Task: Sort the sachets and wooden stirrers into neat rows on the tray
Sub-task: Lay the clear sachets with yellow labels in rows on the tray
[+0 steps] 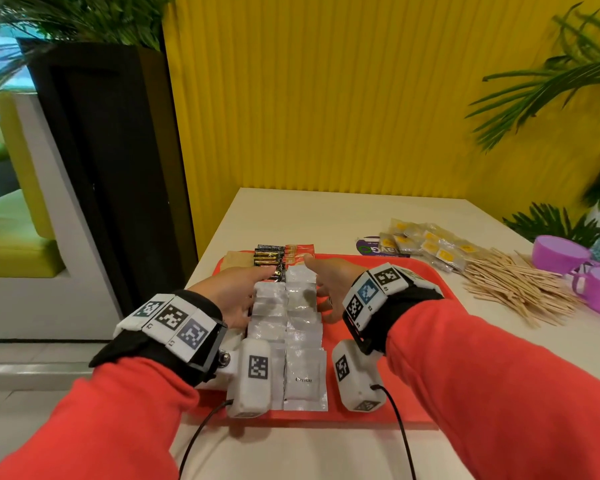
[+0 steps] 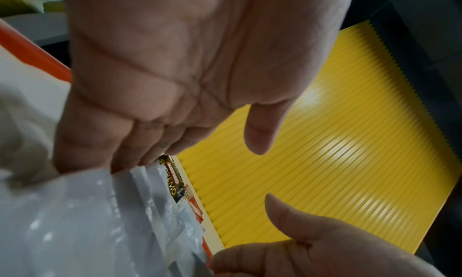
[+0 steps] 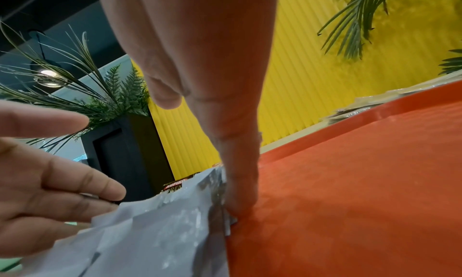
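Note:
Two columns of silvery white cream sachets (image 1: pixel 286 327) run down the left part of the red tray (image 1: pixel 416 344). My left hand (image 1: pixel 231 294) lies along the columns' left side and my right hand (image 1: pixel 328 287) along their right side, fingers straight against the sachet edges. In the left wrist view the fingers (image 2: pixel 130 148) touch the sachets (image 2: pixel 82 222). The right wrist view has my fingertips (image 3: pixel 240 200) planted on the tray (image 3: pixel 350 182) beside the sachets (image 3: pixel 162 233). Black-gold coffee sticks (image 1: pixel 269 259) and orange sachets (image 1: pixel 299 255) lie at the tray's far end. Wooden stirrers (image 1: pixel 513 289) are heaped on the table to the right.
Clear packets with yellow labels (image 1: pixel 428 244) lie on the table behind the tray. Purple cups (image 1: pixel 565 258) stand at the far right by a plant. A brown flat packet (image 1: pixel 237 259) sits at the tray's far left corner. The tray's right half (image 1: pixel 388 393) is bare.

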`<state>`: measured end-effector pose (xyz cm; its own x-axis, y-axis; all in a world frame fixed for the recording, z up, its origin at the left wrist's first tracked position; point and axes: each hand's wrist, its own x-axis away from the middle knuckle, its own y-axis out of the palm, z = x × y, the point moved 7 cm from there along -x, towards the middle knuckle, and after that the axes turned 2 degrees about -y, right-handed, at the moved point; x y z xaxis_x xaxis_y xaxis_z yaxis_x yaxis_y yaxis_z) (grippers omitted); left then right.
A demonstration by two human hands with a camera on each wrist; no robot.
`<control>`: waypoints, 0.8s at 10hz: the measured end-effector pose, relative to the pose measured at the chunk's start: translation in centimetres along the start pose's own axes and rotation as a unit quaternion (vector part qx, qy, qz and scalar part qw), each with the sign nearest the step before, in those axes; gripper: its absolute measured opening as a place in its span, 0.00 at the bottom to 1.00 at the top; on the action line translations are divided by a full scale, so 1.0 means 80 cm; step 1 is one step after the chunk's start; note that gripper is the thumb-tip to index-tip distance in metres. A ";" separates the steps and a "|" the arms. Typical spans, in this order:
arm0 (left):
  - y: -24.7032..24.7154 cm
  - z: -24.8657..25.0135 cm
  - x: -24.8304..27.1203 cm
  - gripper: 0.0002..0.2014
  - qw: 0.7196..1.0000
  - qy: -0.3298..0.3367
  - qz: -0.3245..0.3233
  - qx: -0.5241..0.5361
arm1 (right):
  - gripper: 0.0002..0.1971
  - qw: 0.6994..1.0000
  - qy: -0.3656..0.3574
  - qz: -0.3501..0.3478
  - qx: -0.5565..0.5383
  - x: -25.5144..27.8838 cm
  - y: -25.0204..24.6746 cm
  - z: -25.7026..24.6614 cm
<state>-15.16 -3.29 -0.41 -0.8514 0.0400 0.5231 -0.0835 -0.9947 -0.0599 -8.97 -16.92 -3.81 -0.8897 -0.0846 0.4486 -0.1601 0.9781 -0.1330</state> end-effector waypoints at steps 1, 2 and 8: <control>-0.009 0.007 -0.004 0.30 0.999 0.015 0.026 -0.017 | 0.30 1.000 -0.002 -0.008 -0.003 0.011 -0.007 -0.008; -0.007 0.025 -0.001 0.28 0.994 0.058 0.049 -0.078 | 0.24 0.992 -0.021 0.006 0.127 0.029 -0.023 -0.023; 0.199 0.159 -0.047 0.18 0.956 0.173 -0.006 -0.238 | 0.13 0.911 -0.195 0.201 0.303 0.055 -0.259 -0.106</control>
<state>-6.73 -20.51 7.47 -0.9622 0.1630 0.2182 -0.2510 -0.8416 -0.4782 -5.93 -35.92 8.40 -0.9939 0.0806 -0.0756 0.1102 0.6704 -0.7338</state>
